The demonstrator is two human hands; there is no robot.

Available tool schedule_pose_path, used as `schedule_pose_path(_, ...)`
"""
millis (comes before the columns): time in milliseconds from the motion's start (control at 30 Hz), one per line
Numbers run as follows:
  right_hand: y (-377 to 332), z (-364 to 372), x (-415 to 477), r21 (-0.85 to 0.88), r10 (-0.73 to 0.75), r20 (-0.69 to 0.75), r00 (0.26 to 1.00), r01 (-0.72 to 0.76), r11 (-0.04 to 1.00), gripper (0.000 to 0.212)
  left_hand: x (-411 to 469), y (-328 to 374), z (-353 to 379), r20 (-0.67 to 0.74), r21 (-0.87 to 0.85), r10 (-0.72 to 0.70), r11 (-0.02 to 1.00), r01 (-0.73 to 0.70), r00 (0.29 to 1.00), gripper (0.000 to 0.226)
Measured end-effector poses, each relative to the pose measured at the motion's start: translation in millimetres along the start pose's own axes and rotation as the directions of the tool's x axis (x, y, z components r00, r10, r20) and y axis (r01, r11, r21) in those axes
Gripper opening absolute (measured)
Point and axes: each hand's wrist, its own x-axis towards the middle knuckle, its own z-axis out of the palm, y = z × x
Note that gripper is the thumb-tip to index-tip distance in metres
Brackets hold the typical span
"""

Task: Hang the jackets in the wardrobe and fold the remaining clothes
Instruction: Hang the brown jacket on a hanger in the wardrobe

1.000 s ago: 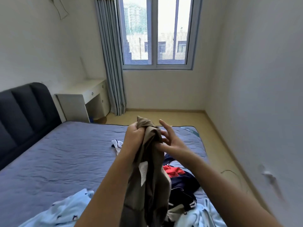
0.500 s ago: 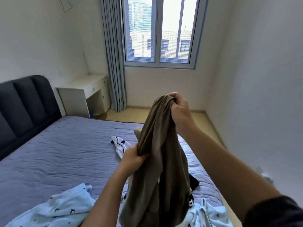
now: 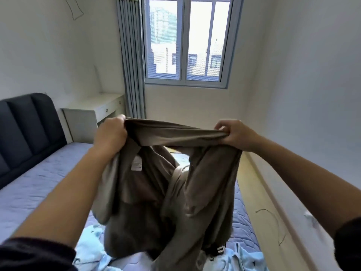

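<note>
A brown garment (image 3: 172,194) with a white label inside hangs in front of me above the bed, its top edge stretched flat between both hands. My left hand (image 3: 110,133) grips the top edge at the left end. My right hand (image 3: 232,133) pinches the same edge at the right end. The cloth drapes down to the bed and hides most of the clothes lying there. A light blue patterned garment (image 3: 88,249) shows beneath it at the near edge, and a bit of a dark garment with white stripes (image 3: 218,250) shows at the lower right.
The bed (image 3: 39,184) has a purple-grey quilted cover and a dark padded headboard (image 3: 25,132) on the left. A white desk (image 3: 91,116) stands by the grey curtain (image 3: 130,61) under the window. A strip of wooden floor (image 3: 257,192) runs along the right wall.
My hands have pulled apart: the left rose and went left, the right went right, spreading the bunched brown garment open along its top edge.
</note>
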Motion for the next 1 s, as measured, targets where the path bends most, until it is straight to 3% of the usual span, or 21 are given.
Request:
schedule_pose_path(33,5.7,-1.7,0.8,-0.209,0.011,0.081,0.997,0.007,0.978,0.023,6.1,-0.8,-7.2,0.004,0.025,0.011,1.000,-0.011,1.000,0.020)
schedule_pose_path(100,16.4,-5.3,4.6,-0.535,0.165,0.171,0.971,-0.049,0.843,0.021,16.7,-1.3,-22.2,-0.034,0.032,0.031,0.999,-0.030,0.999,0.013)
schedule_pose_path(167,23.4,-8.4,8.5,-0.648,0.270,0.111,0.957,-0.136,0.750,0.022,25.7,1.4,-34.6,-0.075,0.036,0.050,0.998,-0.047,0.996,0.012)
schedule_pose_path(200,23.8,-9.6,9.4,-0.638,0.269,0.045,0.962,-0.179,0.749,0.016,29.2,2.8,-39.5,-0.085,0.037,0.048,0.998,-0.045,0.995,0.012)
schedule_pose_path(267,23.1,-12.2,9.3,-0.442,0.264,-0.134,0.955,-0.296,0.847,0.009,34.8,4.2,-46.2,-0.078,0.011,0.010,1.000,-0.010,0.997,0.022)
schedule_pose_path(367,16.4,-12.3,10.5,0.124,0.355,-0.315,0.880,-0.333,0.935,0.017,39.1,-5.1,-50.8,0.037,-0.117,-0.060,0.991,0.064,0.997,0.029)
schedule_pose_path(433,0.4,-10.6,16.7,0.368,0.401,-0.338,0.851,-0.273,0.889,0.018,36.9,-15.9,-47.3,0.084,-0.178,-0.122,0.975,0.135,0.989,0.029)
schedule_pose_path(567,-44.1,-8.2,43.3,0.640,0.514,-0.250,0.821,-0.258,0.723,0.015,26.6,-26.9,-22.2,0.188,-0.187,-0.204,0.953,0.239,0.961,0.033)
schedule_pose_path(667,-77.8,-5.8,65.9,0.797,0.539,-0.166,0.826,-0.210,0.567,0.018,7.5,-18.2,4.2,0.315,-0.202,-0.213,0.937,0.284,0.925,0.025)
schedule_pose_path(767,-104.9,-2.3,80.0,0.879,0.540,-0.140,0.830,-0.147,0.454,0.018,-34.2,11.7,26.2,0.256,-0.462,-0.187,0.838,0.290,0.948,0.028)
schedule_pose_path(833,-115.5,4.1,84.2,0.866,0.547,-0.141,0.825,-0.165,0.472,0.021,-68.4,39.4,32.9,0.142,-0.687,-0.133,0.700,0.194,0.981,0.034)
schedule_pose_path(900,-122.2,14.2,82.8,0.835,0.529,-0.124,0.840,-0.200,0.513,0.024,-92.6,64.9,35.3,0.229,-0.789,0.017,0.589,0.175,0.973,0.056)
schedule_pose_path(967,-127.4,23.3,80.7,0.822,0.503,-0.104,0.858,-0.210,0.529,0.031,-104.4,85.2,46.0,0.401,-0.756,0.146,0.610,0.237,0.905,0.079)
schedule_pose_path(1000,-129.1,26.3,79.8,0.818,0.484,-0.100,0.869,-0.205,0.538,0.033,-105.8,92.2,53.9,0.467,-0.712,0.153,0.649,0.268,0.871,0.078)
